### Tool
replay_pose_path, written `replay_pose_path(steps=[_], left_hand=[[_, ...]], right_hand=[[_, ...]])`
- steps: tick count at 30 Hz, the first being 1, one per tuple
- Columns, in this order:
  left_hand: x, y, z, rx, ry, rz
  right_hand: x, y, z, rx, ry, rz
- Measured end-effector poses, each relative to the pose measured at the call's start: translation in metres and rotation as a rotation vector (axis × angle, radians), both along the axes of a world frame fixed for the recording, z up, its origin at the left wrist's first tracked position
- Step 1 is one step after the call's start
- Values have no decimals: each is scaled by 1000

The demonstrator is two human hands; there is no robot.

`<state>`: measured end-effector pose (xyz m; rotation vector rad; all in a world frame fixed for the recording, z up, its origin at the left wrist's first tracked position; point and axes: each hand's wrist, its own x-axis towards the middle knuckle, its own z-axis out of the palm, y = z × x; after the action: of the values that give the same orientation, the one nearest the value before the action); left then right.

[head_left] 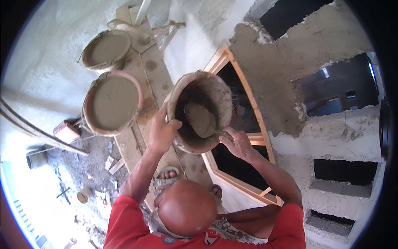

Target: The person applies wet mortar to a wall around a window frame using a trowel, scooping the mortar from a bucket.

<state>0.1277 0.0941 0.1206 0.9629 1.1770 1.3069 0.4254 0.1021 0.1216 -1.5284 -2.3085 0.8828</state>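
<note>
My left hand (pixel 163 129) is closed on the rim of a mortar-crusted bucket (pixel 226 93), thumb over the edge, and the bucket is tipped so its mouth faces up toward the view. Inside it, a trowel's blade carries a lump of grey mortar (pixel 201 120). My right hand (pixel 237 143) grips the trowel handle (pixel 225 135) at the bucket's right lower rim. Grey residue coats the bucket's inner wall; its bottom is mostly in shadow.
Two more buckets, a nearer one (pixel 134 89) and a farther one (pixel 86 58), hold wet mortar on wooden planks (pixel 151 66). A wooden window frame (pixel 248 97) stands to the right. Beyond it, a partly plastered wall (pixel 265 79) has rectangular openings. Debris lies on lower ground (pixel 93 155) at left.
</note>
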Motion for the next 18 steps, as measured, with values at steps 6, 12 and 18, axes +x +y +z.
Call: replay_pose_path(steps=[6, 12, 18], left_hand=[[-10, -13, -9, -75, 61, 42], [-24, -28, -21, -88, 92, 76], [-28, -35, -23, -113, 109, 63]], right_hand=[[-15, 37, 87, 63, 20, -54], [-36, 81, 185, -39, 87, 44], [-28, 120, 187, -215, 570, -40]])
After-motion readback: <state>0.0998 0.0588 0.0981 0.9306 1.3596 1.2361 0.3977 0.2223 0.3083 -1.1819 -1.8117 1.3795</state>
